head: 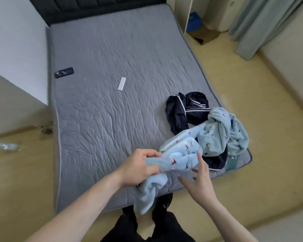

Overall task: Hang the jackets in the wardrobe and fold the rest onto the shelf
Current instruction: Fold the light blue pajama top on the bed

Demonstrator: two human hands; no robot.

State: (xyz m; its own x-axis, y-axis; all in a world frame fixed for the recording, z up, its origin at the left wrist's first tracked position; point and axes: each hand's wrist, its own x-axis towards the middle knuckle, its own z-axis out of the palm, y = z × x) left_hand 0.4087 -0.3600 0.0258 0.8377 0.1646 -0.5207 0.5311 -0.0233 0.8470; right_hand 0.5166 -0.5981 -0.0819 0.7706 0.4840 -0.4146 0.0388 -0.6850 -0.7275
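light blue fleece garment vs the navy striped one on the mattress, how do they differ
The light blue fleece garment is pale, fluffy and dotted with small dark motifs; the navy garment is dark and smooth with white stripes. The left hand grips one end of the blue one, and the open right hand reaches toward it; the navy one lies untouched, partly under the blue one. Both are crumpled and unfolded near the corner of the grey mattress.

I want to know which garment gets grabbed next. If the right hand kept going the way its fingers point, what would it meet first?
Probably the light blue fleece garment: the right hand has straight fingers, and one fingertip seems almost on it already.
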